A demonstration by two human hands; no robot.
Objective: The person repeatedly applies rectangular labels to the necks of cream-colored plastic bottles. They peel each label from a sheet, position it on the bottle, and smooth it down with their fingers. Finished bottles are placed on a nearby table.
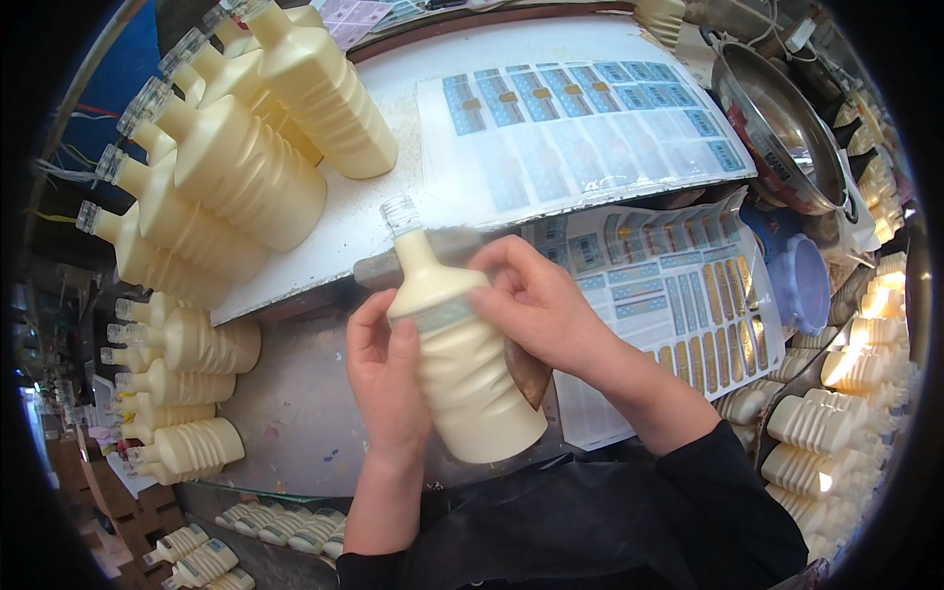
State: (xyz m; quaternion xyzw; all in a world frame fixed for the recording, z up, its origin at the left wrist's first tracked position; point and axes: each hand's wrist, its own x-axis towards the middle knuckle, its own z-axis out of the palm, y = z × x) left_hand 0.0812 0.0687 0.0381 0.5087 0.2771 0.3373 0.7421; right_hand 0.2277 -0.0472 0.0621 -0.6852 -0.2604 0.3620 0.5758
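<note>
A cream plastic bottle point(477, 398) with a clear threaded neck stands tilted in front of me, its ribbed body toward me. A pale bluish label strip point(442, 316) lies across its shoulder. My left hand point(385, 364) is closed around the bottle's left side, thumb on the front near the strip. On the other side my right hand point(536, 303) is closed at the shoulder, its thumb pressed by the strip's right end and its fingers curled beside the neck. A brown pointed piece point(529, 376) shows below my right hand; whether I touch it is hidden.
Several cream bottles point(246, 162) stand on the white board point(393, 211) at left; more point(202, 447) line the table's left edge. Label sheets point(590, 128) lie on the board, another sheet point(678, 305) below it. A metal pan point(787, 113), blue tub point(801, 285) and piled bottles point(811, 428) are at right.
</note>
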